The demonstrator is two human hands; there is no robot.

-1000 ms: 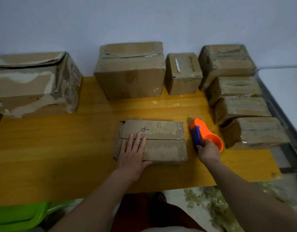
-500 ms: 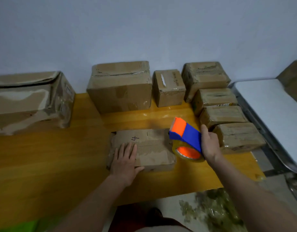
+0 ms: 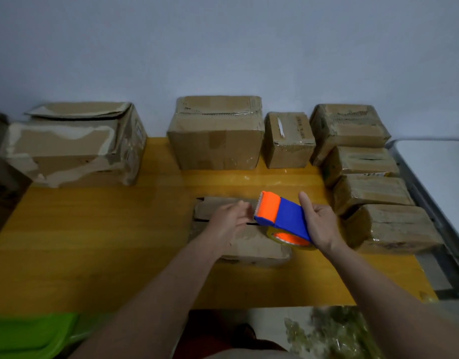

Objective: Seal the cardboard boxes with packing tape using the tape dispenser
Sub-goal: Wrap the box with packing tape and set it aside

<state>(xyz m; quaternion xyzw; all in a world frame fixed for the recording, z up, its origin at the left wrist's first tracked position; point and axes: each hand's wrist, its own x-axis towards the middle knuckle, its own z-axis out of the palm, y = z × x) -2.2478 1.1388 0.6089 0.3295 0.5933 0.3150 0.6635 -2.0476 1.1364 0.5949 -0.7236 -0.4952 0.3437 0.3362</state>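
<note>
Right now, from the head view, the right hand (image 3: 320,224) grips the tape dispenser (image 3: 281,216) by its blue body, thumb up along the far side and fingers curled underneath. The dispenser hangs tilted just above the flat cardboard box (image 3: 251,246), its orange toothed end pointing away from the person and the tape roll (image 3: 292,238) low at its near side. The left hand (image 3: 229,218) hovers over the same flat box, fingers (image 3: 245,207) loosely extended toward the orange end; whether they touch the tape I cannot tell, and the hand grips nothing that shows. The flat box lies on the yellow desk (image 3: 93,242), nearer the person than everything else on it. Beyond the flat box stand a large box (image 3: 215,136) and a small box (image 3: 289,141) against the wall. Right of the flat box runs a row of taped boxes (image 3: 373,187). Far left of it sits a battered big box (image 3: 73,146).
</note>
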